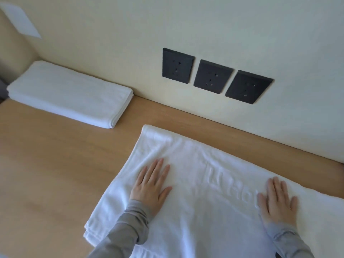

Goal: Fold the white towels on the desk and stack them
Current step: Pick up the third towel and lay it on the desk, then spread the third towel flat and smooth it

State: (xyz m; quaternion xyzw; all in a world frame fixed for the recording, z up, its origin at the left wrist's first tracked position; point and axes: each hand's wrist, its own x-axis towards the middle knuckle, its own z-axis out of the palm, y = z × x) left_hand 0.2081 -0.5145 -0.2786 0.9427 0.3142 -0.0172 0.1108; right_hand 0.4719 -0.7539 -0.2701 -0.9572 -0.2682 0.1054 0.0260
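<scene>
A folded white terry towel (pixel 70 94) sits upper left against the cream wall (pixel 242 34), with bare wooden desk (pixel 46 174) below it. At lower right, the left hand (pixel 151 185) and right hand (pixel 277 200) press flat, fingers straight, on a spread white embossed towel (pixel 204 183).

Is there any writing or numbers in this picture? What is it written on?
"Ho": raised white letters on the spread towel, beside the right hand; the letters after them are blurred and run under the hand.
Raised mark above those letters: too faint to read.
Sockets: no text that can be read.
Paper on the wall: nothing readable.
</scene>
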